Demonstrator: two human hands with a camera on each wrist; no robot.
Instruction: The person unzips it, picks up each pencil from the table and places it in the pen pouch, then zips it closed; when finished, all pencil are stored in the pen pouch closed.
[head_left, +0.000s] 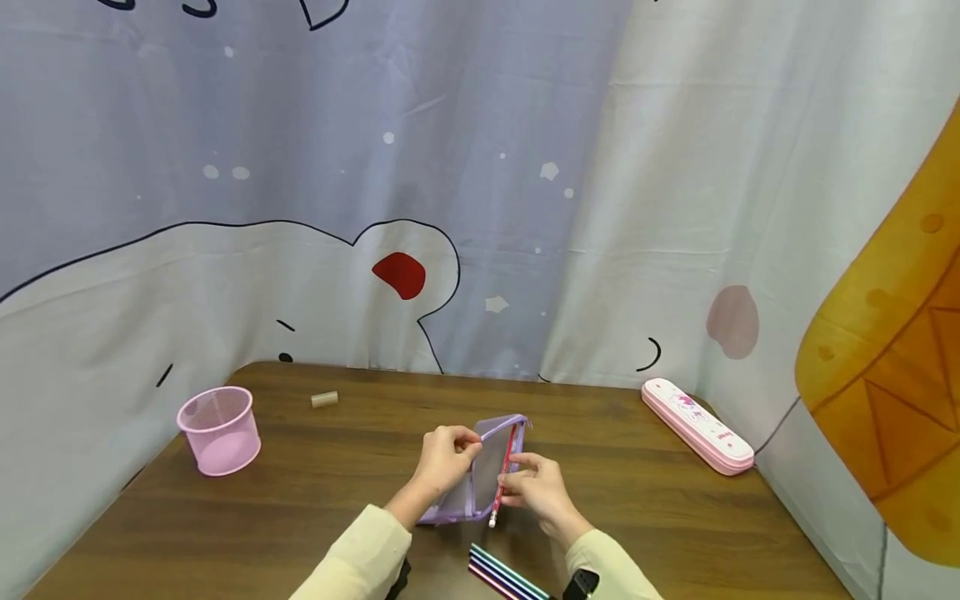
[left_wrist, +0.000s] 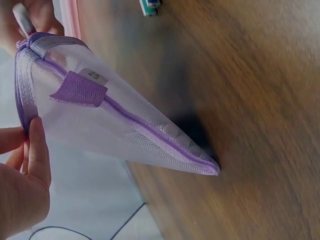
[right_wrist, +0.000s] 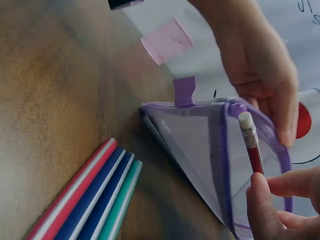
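A mesh zipper pouch (head_left: 487,468) with purple edging stands tilted on the table, its mouth spread toward the right. My left hand (head_left: 441,460) pinches the upper purple edge between thumb and fingers. With thumb and fingertips, my right hand (head_left: 542,495) pinches a red pencil (right_wrist: 255,156) at the pouch's mouth. The pencil's white eraser end points toward me, while its far part lies along the opening. In the left wrist view, a purple fabric tab (left_wrist: 80,90) sits on the pouch's zipper side. Several striped pencils (head_left: 504,573) lie side by side near my right wrist.
A pink mesh cup (head_left: 225,450) stands at the left of the wooden table (head_left: 315,475). Behind the pouch, to the left, lies a small beige piece (head_left: 325,400). A pink and white pencil case (head_left: 697,425) rests at the right edge. A printed curtain (head_left: 487,192) hangs behind.
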